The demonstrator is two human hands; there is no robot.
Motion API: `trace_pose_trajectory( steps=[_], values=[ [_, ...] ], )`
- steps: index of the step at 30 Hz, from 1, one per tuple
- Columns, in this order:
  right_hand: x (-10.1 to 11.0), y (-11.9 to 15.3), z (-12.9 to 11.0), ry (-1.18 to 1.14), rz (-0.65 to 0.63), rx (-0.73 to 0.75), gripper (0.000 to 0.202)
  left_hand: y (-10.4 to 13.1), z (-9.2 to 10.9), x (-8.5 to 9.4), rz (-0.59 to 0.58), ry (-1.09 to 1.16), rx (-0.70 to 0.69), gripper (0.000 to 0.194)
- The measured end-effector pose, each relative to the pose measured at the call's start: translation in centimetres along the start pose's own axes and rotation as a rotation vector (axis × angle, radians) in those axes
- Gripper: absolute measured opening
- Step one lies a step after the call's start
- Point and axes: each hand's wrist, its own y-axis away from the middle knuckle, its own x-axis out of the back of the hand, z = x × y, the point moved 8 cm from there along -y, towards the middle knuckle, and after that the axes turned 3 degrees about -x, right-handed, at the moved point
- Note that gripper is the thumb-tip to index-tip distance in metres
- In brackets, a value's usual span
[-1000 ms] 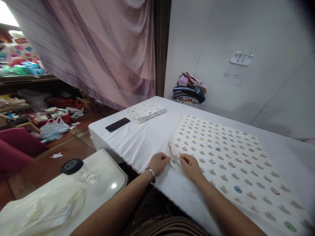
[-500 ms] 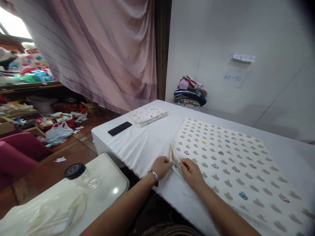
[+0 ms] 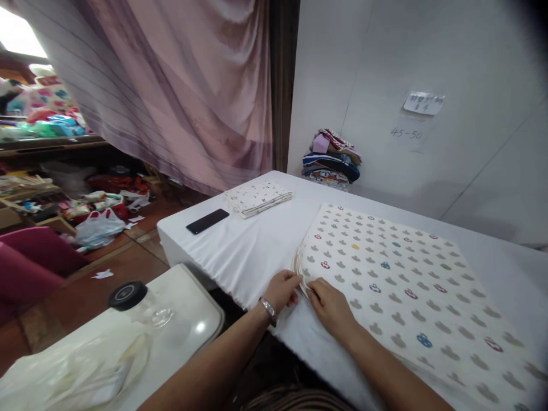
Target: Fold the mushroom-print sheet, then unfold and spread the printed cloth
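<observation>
Fingers of the left hand (image 3: 283, 289) and right hand (image 3: 329, 303) pinch the left edge of a white, grey-printed fabric sheet (image 3: 391, 281) on the white-draped table (image 3: 252, 242); light, even tension best aligns its layers.

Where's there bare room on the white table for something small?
Bare white tablecloth shows between the phone, the folded cloth and the spread cloth, and between the spread cloth and the wall. It's crowded at the spread cloth's left edge, where the left hand and right hand are.
</observation>
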Motion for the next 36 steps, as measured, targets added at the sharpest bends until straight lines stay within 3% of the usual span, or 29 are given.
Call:
trace_pose_trajectory(
  steps=[13,28,36],
  values=[
    [0.5,-0.3,0.4,-0.236,-0.007,-0.039,0.024,-0.5,-0.8,-0.3,-0.068,-0.022,-0.01,0.029],
    [0.3,-0.3,0.9,-0.28,0.018,-0.074,0.023,-0.3,-0.6,-0.9,-0.178,0.045,-0.005,0.032],
    [0.0,-0.3,1.0,-0.246,0.01,-0.041,0.022,-0.4,-0.4,-1.0,-0.164,-0.016,0.013,0.015]
  ],
)
